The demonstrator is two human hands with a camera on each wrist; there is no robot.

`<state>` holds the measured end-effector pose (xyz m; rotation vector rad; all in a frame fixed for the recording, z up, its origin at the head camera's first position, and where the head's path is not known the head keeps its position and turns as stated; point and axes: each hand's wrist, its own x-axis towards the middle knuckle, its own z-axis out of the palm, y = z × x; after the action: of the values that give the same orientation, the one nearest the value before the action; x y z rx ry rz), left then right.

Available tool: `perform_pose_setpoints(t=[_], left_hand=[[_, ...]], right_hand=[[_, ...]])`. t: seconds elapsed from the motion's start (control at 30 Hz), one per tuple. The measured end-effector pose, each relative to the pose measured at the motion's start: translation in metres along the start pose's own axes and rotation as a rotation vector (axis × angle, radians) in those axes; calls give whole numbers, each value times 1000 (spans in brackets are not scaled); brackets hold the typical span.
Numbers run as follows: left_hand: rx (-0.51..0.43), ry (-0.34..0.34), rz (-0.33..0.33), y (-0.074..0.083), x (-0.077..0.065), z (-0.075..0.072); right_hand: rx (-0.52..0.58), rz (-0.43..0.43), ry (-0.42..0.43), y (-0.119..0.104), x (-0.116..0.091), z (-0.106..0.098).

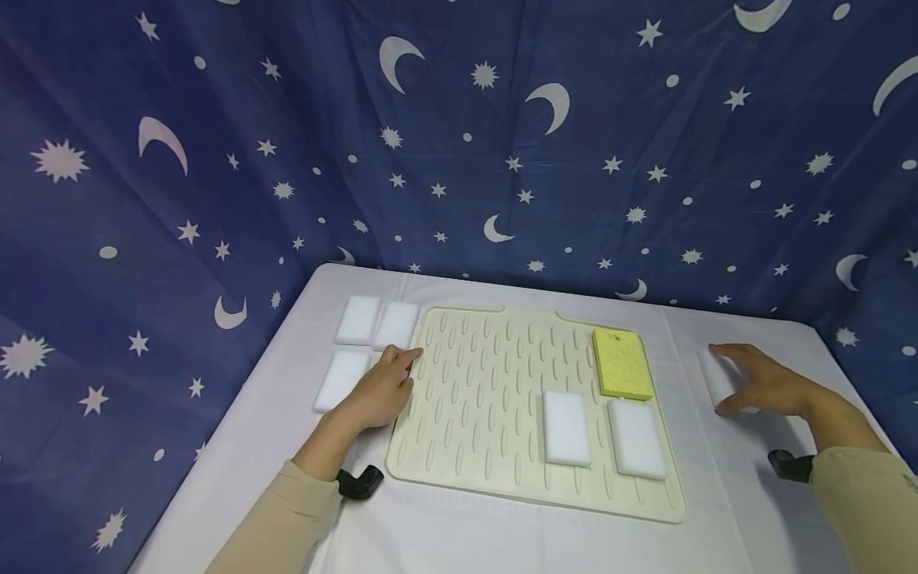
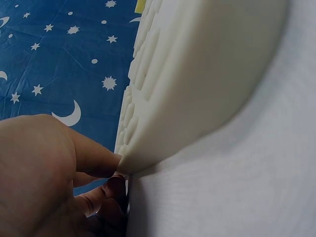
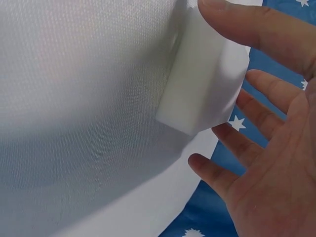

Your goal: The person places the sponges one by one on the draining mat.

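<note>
My left hand [image 1: 383,389] is at the left edge of a cream ridged drying mat [image 1: 473,414], index finger stretched over its rim. In the left wrist view, the thumb and curled fingers [image 2: 101,160] pinch the edge of the mat. At the right, my right hand [image 1: 770,384] is spread over a white sponge block [image 1: 719,375] on the table. In the right wrist view, the thumb and spread fingers [image 3: 269,89] lie on either side of that sponge [image 3: 190,79], close at its edges. Part of the sponge is hidden under the hand.
On the mat's right half lie a yellow sponge [image 1: 622,363] and two white sponges, one front right [image 1: 637,438] and one beside it [image 1: 566,428]. Three more white sponges [image 1: 357,320] lie left of the mat. Behind the white-covered table [image 1: 610,550] hangs a blue curtain [image 1: 445,119].
</note>
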<state>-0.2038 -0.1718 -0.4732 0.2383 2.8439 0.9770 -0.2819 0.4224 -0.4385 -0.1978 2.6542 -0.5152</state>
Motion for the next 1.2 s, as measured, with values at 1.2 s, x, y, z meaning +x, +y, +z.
perform_pose_setpoints(t=[1.2], left_hand=[[-6, 7, -2, 0, 1, 0]], right_hand=[[-60, -34, 60, -17, -8, -1]])
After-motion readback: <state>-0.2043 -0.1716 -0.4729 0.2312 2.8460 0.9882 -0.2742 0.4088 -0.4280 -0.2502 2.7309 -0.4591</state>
